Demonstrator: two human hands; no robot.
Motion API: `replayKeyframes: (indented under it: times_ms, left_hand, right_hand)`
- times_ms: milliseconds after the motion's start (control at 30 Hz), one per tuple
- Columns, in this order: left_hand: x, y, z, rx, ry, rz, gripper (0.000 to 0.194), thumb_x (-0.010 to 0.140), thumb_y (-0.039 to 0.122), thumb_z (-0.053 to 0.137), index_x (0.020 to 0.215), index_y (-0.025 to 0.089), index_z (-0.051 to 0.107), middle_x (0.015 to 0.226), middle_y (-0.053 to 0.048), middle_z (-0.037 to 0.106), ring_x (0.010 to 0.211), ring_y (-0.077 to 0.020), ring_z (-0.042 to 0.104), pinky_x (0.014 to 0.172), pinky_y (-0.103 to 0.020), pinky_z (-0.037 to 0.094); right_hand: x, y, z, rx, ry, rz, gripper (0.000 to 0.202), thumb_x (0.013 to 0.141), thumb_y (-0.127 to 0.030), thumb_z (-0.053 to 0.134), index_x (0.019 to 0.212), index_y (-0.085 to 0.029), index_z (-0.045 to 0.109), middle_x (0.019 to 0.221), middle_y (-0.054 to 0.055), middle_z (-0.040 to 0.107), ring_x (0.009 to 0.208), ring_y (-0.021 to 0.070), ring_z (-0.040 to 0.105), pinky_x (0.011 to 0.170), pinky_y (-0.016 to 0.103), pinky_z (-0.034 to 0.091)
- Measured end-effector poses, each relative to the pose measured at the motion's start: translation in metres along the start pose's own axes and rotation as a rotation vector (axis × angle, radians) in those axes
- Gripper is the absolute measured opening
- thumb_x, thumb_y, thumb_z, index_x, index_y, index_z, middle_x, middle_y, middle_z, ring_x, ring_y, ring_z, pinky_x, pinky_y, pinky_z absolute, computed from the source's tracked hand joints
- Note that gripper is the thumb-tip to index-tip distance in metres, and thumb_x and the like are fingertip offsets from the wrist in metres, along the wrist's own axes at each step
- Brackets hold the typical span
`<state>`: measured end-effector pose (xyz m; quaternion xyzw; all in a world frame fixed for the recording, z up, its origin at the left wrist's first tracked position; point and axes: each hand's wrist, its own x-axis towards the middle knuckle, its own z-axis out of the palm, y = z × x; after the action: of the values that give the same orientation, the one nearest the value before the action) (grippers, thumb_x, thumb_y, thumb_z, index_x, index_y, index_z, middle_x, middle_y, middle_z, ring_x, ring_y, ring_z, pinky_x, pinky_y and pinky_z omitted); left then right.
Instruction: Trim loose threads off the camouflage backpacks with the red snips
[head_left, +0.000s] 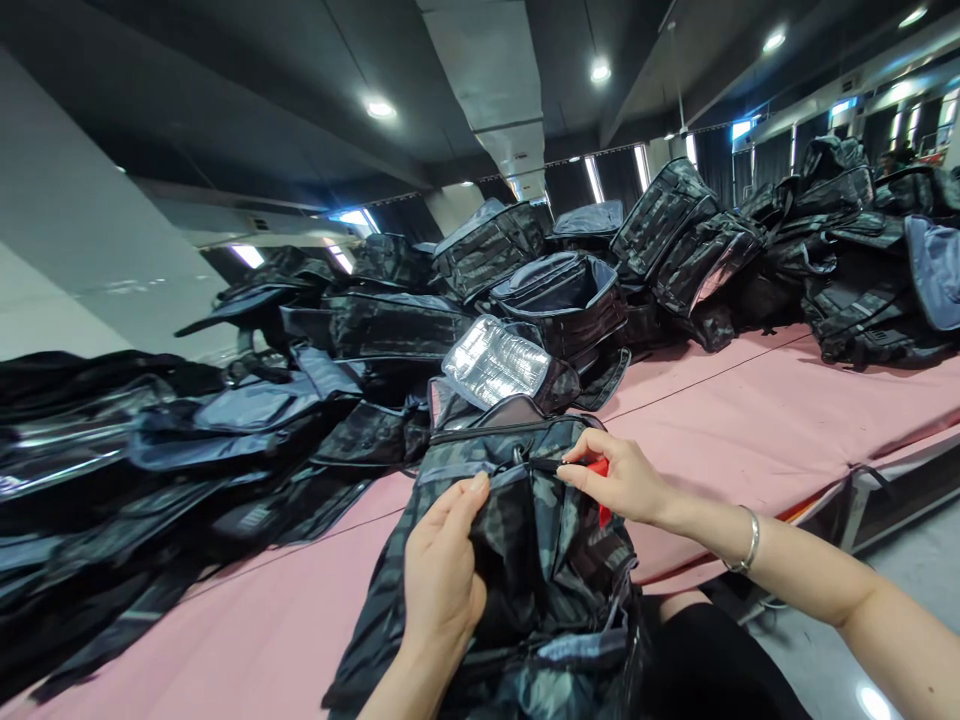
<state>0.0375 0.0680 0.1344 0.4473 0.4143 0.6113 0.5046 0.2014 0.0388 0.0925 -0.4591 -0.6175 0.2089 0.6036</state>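
Observation:
A dark camouflage backpack (510, 560) lies in front of me, with its upper part facing away. My left hand (446, 570) is closed on the bag's fabric near a seam, thumb and fingertips pinched together. Just to the right, my right hand (615, 478) pinches the end of a short black strap (546, 465) at the top of the bag. A red tool (602, 490) is tucked in the same hand; its shape is mostly hidden by the fingers. Between the hands sits a small dark ring (517, 455).
Pink-covered table (720, 410) runs across the view. Piled camouflage bags (405, 320) stand behind and to the left, some open. A silver-lined flap (496, 360) lies right behind my bag. More bags (862, 290) sit at the right.

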Motion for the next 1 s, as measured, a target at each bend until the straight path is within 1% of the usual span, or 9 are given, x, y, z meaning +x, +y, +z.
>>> replayKeyframes:
  times_ms: [300, 400, 467, 533, 600, 700, 767, 900, 1000]
  left_hand:
    - [0.022, -0.006, -0.008, 0.042, -0.034, 0.06, 0.037, 0.04, 0.036, 0.079, 0.066, 0.014, 0.064, 0.073, -0.001, 0.06, 0.072, -0.0115, 0.051, 0.07, -0.021, 0.041]
    - [0.035, -0.004, -0.014, 0.162, -0.158, 0.153, 0.039, 0.05, 0.043, 0.075, 0.074, 0.013, 0.065, 0.078, -0.002, 0.061, 0.074, -0.0124, 0.051, 0.071, -0.022, 0.04]
    - [0.04, 0.0, -0.018, 0.273, -0.264, 0.213, 0.042, 0.06, 0.046, 0.07, 0.087, 0.014, 0.065, 0.08, -0.003, 0.06, 0.072, -0.0121, 0.051, 0.068, -0.021, 0.039]
    - [0.043, 0.006, -0.021, 0.387, -0.318, 0.301, 0.044, 0.065, 0.044, 0.067, 0.098, 0.016, 0.063, 0.08, -0.002, 0.06, 0.069, -0.0115, 0.05, 0.064, -0.021, 0.038]
    - [0.047, 0.013, -0.023, 0.53, -0.31, 0.471, 0.039, 0.068, 0.041, 0.065, 0.1, 0.017, 0.062, 0.083, -0.002, 0.061, 0.069, -0.012, 0.051, 0.065, -0.022, 0.038]
    - [0.062, 0.02, -0.025, 0.802, -0.279, 0.785, 0.026, 0.074, 0.036, 0.06, 0.094, 0.02, 0.064, 0.093, -0.004, 0.064, 0.082, -0.0158, 0.056, 0.079, -0.026, 0.04]
    - [0.076, 0.022, -0.026, 0.988, -0.302, 0.906, 0.022, 0.077, 0.036, 0.057, 0.09, 0.02, 0.065, 0.092, -0.004, 0.065, 0.087, -0.0179, 0.057, 0.082, -0.028, 0.04]
    - [0.1, 0.021, -0.027, 1.241, -0.402, 0.963, 0.023, 0.079, 0.039, 0.054, 0.084, 0.02, 0.065, 0.085, -0.004, 0.064, 0.084, -0.0186, 0.056, 0.076, -0.029, 0.042]
    - [0.107, 0.022, -0.03, 1.172, -0.496, 0.969, 0.026, 0.08, 0.04, 0.052, 0.089, 0.018, 0.065, 0.095, -0.005, 0.063, 0.094, -0.0176, 0.055, 0.086, -0.029, 0.042]
  right_hand:
    - [-0.01, 0.009, 0.001, 0.366, 0.019, 0.09, 0.031, 0.08, -0.044, 0.057, 0.083, -0.013, 0.054, 0.066, -0.002, 0.046, 0.056, 0.0054, 0.04, 0.052, 0.017, 0.031]
    - [-0.031, -0.001, 0.003, 0.312, -0.109, 0.109, 0.034, 0.079, -0.044, 0.059, 0.096, -0.015, 0.056, 0.061, -0.005, 0.039, 0.052, 0.0045, 0.032, 0.049, 0.017, 0.026]
    - [-0.046, -0.01, 0.006, 0.147, -0.249, 0.109, 0.04, 0.069, -0.041, 0.07, 0.101, -0.018, 0.06, 0.061, -0.005, 0.041, 0.054, 0.0048, 0.035, 0.052, 0.017, 0.029]
    - [-0.058, -0.016, 0.01, 0.019, -0.375, 0.146, 0.045, 0.061, -0.038, 0.077, 0.1, -0.02, 0.063, 0.06, -0.005, 0.044, 0.055, 0.0054, 0.037, 0.054, 0.018, 0.031]
    - [-0.066, -0.018, 0.014, 0.01, -0.45, 0.21, 0.039, 0.063, -0.038, 0.075, 0.096, -0.02, 0.064, 0.056, -0.006, 0.043, 0.053, 0.0052, 0.036, 0.052, 0.018, 0.03]
    - [-0.073, -0.015, 0.016, 0.085, -0.455, 0.263, 0.033, 0.065, -0.034, 0.074, 0.09, -0.016, 0.061, 0.055, -0.007, 0.043, 0.051, 0.0046, 0.035, 0.051, 0.018, 0.028]
    - [-0.076, -0.011, 0.016, 0.118, -0.449, 0.269, 0.029, 0.066, -0.03, 0.073, 0.086, -0.015, 0.058, 0.055, -0.007, 0.042, 0.051, 0.0043, 0.034, 0.051, 0.017, 0.028]
    - [-0.082, -0.001, 0.013, 0.162, -0.466, 0.299, 0.024, 0.069, -0.029, 0.07, 0.08, -0.014, 0.055, 0.061, -0.005, 0.044, 0.056, 0.0051, 0.036, 0.053, 0.018, 0.028]
    - [-0.086, 0.005, 0.008, 0.202, -0.481, 0.33, 0.024, 0.07, -0.029, 0.07, 0.081, -0.014, 0.055, 0.064, -0.004, 0.045, 0.058, 0.0059, 0.037, 0.054, 0.018, 0.029]
